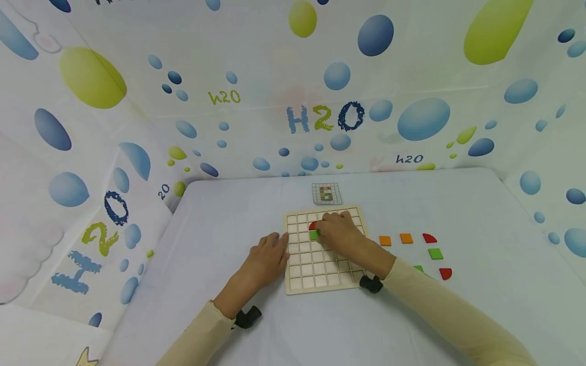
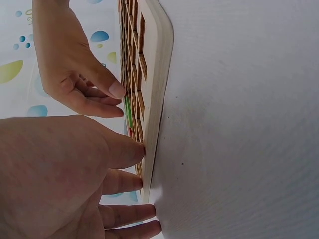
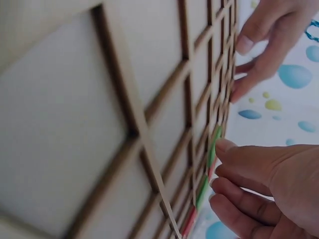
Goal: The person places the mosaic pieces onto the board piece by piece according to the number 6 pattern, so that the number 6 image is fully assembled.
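Note:
A wooden grid board (image 1: 293,285) lies on the table. Over its upper middle is my right hand (image 1: 341,234), its thumb tip at a green square tile (image 3: 214,144) set in the grid. Thumb and forefinger stand apart in the left wrist view. A red rounded tile (image 1: 312,225) and a green tile (image 1: 313,235) show beside the fingers in the head view. More red and green pieces lie along the grid in the right wrist view, partly hidden from the head by the hand. My left hand (image 1: 265,258) rests its extended fingertips against the board's left edge.
Behind the board lies a small pattern card (image 1: 327,193) with a coloured grid design. Right of the board are loose tiles: orange squares (image 1: 406,238), red quarter-rounds (image 1: 445,273) and green squares (image 1: 435,253). Some sit partly behind the right forearm. A printed sheet (image 1: 256,122) hangs behind the table.

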Demonstrator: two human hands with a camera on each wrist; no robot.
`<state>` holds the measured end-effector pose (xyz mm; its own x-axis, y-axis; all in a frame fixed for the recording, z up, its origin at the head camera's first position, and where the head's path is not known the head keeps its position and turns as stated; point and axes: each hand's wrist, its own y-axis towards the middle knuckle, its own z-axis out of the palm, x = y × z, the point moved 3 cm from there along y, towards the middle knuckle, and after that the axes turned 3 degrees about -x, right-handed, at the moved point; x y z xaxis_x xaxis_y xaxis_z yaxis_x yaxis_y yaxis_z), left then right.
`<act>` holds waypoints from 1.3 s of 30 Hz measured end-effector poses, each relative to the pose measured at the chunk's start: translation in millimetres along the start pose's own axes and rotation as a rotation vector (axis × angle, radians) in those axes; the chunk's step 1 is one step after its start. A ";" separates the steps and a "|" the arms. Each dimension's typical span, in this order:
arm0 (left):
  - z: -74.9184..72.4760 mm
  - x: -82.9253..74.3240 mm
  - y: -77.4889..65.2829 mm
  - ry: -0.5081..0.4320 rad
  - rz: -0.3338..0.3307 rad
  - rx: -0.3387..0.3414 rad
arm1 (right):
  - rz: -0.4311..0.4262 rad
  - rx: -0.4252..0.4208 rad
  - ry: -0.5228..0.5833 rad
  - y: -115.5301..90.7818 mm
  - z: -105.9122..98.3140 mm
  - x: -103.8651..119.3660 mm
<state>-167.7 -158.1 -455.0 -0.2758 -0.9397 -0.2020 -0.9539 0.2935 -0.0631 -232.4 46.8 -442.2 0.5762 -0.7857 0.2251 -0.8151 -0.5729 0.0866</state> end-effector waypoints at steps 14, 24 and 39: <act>-1.0 -0.4 -0.7 -0.002 -0.001 0.001 | 0.117 0.068 0.107 -25.2 -28.8 -46.3; -1.0 -1.5 -0.4 0.001 0.007 -0.014 | 0.232 0.072 0.169 -56.3 -47.1 -83.1; -0.4 -2.3 -0.4 -0.005 0.008 -0.022 | 0.267 0.137 0.193 -90.8 -42.8 -111.5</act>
<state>-166.8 -156.1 -454.1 -0.2829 -0.9365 -0.2071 -0.9541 0.2970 -0.0396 -225.3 196.4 -433.6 0.3108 -0.8610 0.4025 -0.9121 -0.3893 -0.1283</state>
